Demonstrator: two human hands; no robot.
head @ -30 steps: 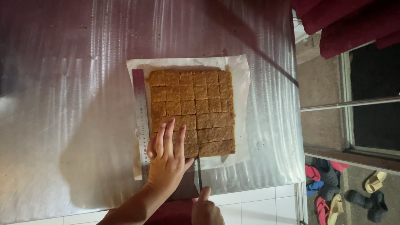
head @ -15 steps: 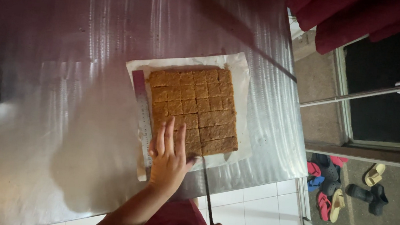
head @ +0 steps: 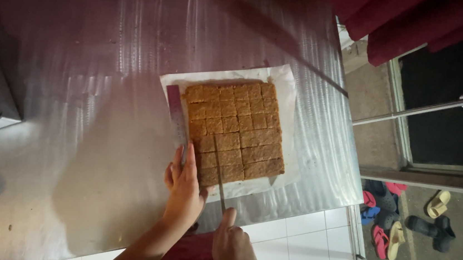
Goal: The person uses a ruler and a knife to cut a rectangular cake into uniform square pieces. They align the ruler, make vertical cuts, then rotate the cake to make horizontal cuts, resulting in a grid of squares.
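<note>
Nearest the camera, below the brown slab, the right hand (head: pixel 235 247) is closed around the handle of a thin knife (head: pixel 219 173), forefinger stretched along its top; the blade runs up from the hand and lies across the near rows of the slab. Just left of that, the left hand (head: pixel 184 187) rests with fingers together and fairly straight, their tips touching the near end of a long metal ruler (head: pixel 177 117) at the slab's near left corner. The ruler lies along the slab's left edge. Beyond both hands sits the slab (head: pixel 234 130) itself, a square sheet of baked brown bar already scored into small squares, lying on white paper (head: pixel 286 79) that shows around its edges. Slab and paper sit on the shiny steel counter (head: pixel 91 78), towards its right end. Right of the slab, past the counter's edge and down on the floor, several sandals (head: pixel 402 217) lie scattered
</note>
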